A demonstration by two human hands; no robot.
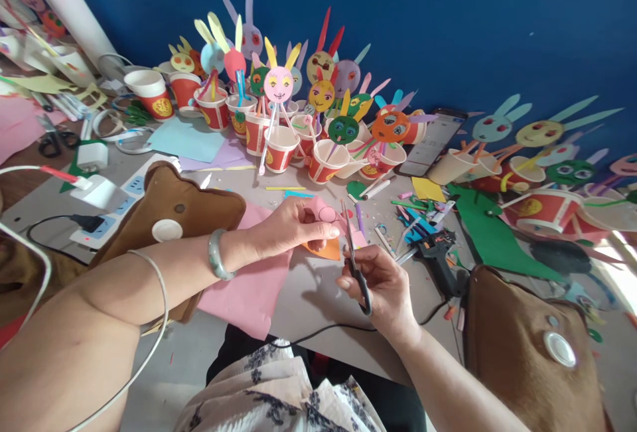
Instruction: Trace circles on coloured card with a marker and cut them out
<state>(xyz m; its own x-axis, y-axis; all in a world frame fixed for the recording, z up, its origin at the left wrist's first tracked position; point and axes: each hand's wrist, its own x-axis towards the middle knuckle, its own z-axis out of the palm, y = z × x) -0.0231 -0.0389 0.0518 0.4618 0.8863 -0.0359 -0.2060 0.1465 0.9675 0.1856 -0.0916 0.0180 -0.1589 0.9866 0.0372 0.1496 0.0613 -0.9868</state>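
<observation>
Between the thumb and fingers of my left hand (293,223) is a small piece of pink paper (326,213) with a circle drawn on it. My right hand (385,289) grips black-handled scissors (352,253), fingers in the loops. The blades point up and away, right beside the pink paper; whether they touch it I cannot tell. Under my left hand lie an orange paper piece (326,249) and a larger pink sheet (249,286) on the table.
Paper cups (281,148) with rabbit-faced paper figures stand along the blue wall. A glue gun (438,259), paper scraps and green paper (497,233) lie to the right. Brown cushions (527,339) flank both sides. A power strip (117,216) sits left, and a phone (435,140) leans behind.
</observation>
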